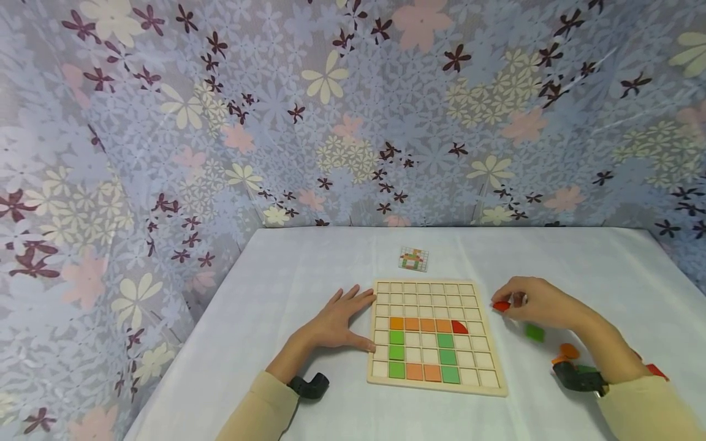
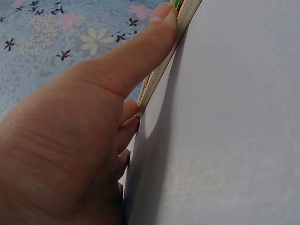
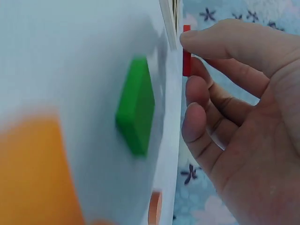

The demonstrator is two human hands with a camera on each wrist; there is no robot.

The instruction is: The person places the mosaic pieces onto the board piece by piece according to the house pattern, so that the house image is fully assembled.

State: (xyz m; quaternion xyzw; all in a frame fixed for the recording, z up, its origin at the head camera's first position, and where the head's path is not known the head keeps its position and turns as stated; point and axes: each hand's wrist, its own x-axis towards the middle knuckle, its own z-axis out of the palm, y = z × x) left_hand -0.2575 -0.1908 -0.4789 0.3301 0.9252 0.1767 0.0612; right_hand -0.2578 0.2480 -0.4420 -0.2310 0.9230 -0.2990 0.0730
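A wooden grid board (image 1: 382,343) lies on the white table, with orange, green and red pieces set in some of its squares. My left hand (image 1: 337,320) rests at the board's left edge, fingers spread; in the left wrist view the thumb (image 2: 145,51) touches the rim. Beyond the board's right edge, my right hand (image 1: 543,302) pinches a red piece (image 1: 501,306) between thumb and finger. The right wrist view shows that red piece (image 3: 186,61) edge-on. On the board, a red quarter-round piece (image 1: 459,327) ends the orange row.
A small pattern card (image 1: 413,259) lies behind the board. Near my right hand is a loose green piece (image 1: 534,332). Orange pieces (image 1: 569,351) and a red one (image 1: 656,371) lie closer to my right forearm, which partly hides the pile. A flowered cloth (image 1: 353,122) hangs behind the table.
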